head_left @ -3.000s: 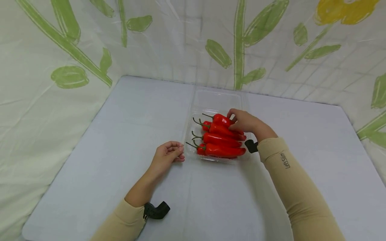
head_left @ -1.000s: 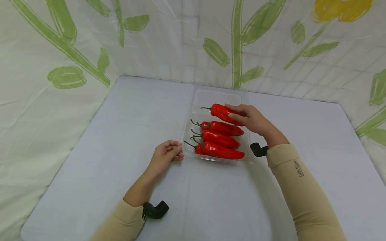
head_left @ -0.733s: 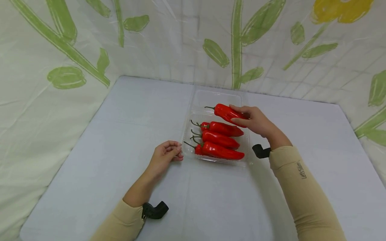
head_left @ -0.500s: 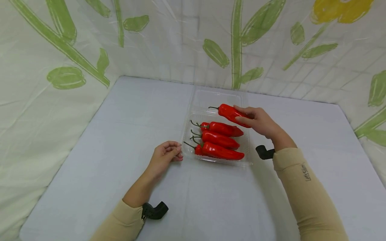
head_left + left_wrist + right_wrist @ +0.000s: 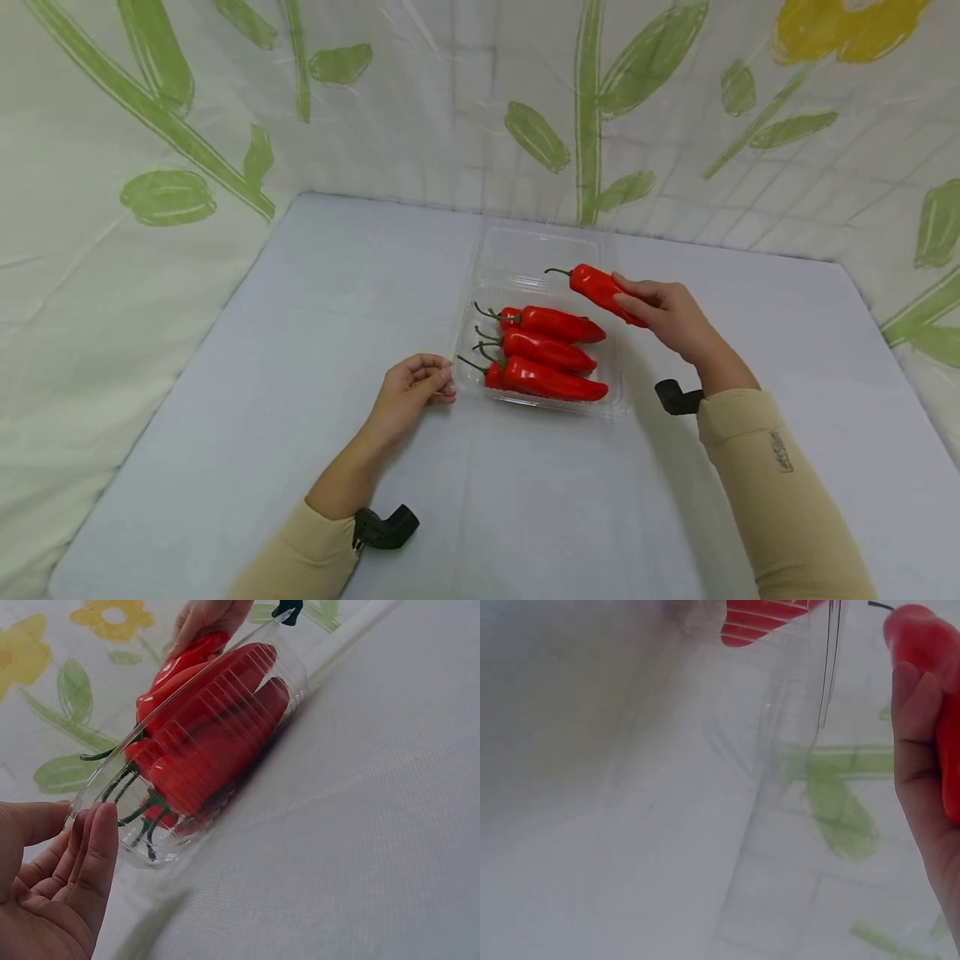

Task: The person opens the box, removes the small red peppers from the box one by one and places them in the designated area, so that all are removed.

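My right hand (image 5: 671,317) grips a long red pepper (image 5: 600,287) with a green stem, raised over the right side of a clear plastic clamshell container (image 5: 618,392). The right wrist view shows the thumb along that pepper (image 5: 922,637). Several more red peppers (image 5: 555,354) lie in the container, green stems to the left. At its left front corner, my left hand (image 5: 412,387) pinches the rim. The left wrist view has the thumb and fingers of this hand (image 5: 60,877) on the clear rim (image 5: 82,799), close to the stems.
The container's open lid (image 5: 540,242) lies toward the back of the white table (image 5: 337,292). Behind the table hangs a pale curtain (image 5: 420,108) printed with green leaves and a yellow flower. A black wrist camera (image 5: 386,527) sticks out from the left sleeve.
The right hand took a pepper from the back of the container, lifted it, and has carried it to the right. The left hand has stayed at the container's corner.
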A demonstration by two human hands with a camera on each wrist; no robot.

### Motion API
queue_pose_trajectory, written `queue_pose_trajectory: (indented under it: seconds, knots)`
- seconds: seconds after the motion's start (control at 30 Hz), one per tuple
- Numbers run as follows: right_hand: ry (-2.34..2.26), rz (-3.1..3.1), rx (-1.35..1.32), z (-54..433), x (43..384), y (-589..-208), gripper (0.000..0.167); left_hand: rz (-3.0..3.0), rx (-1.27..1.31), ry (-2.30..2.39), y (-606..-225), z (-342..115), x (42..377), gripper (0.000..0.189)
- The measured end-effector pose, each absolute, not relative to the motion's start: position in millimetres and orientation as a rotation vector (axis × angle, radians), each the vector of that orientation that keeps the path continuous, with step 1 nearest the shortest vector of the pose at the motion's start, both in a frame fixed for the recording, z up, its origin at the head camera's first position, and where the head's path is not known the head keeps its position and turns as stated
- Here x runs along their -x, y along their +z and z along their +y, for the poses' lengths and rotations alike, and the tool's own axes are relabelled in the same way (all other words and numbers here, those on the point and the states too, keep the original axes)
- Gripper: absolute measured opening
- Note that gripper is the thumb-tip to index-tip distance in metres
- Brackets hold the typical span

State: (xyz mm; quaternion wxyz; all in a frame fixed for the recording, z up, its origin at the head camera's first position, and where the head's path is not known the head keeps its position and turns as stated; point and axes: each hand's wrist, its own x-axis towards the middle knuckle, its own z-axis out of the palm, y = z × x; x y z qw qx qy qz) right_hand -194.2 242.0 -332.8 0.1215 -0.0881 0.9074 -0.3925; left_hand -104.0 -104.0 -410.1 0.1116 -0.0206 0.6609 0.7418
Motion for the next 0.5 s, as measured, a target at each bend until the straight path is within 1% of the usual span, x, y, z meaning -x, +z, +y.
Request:
queue_pose_trajectory:
  seconds: [0.2, 0.37, 0.5]
  knots:
    - [-1.242, 2.692, 0.174, 250, 192, -337, 0.053, 1.944, 0.073, 2.171, -410, -104, 103, 0.027]
    - [-1.285, 2.685, -0.001, 254, 191, -340, 0.057, 1.932, 0.068, 2.18, -409, -104, 103, 0.026]
    - [-1.341, 2.684, -0.117, 256, 192, -343, 0.058, 1.935, 0.056, 2.18, -410, -104, 104, 0.026]
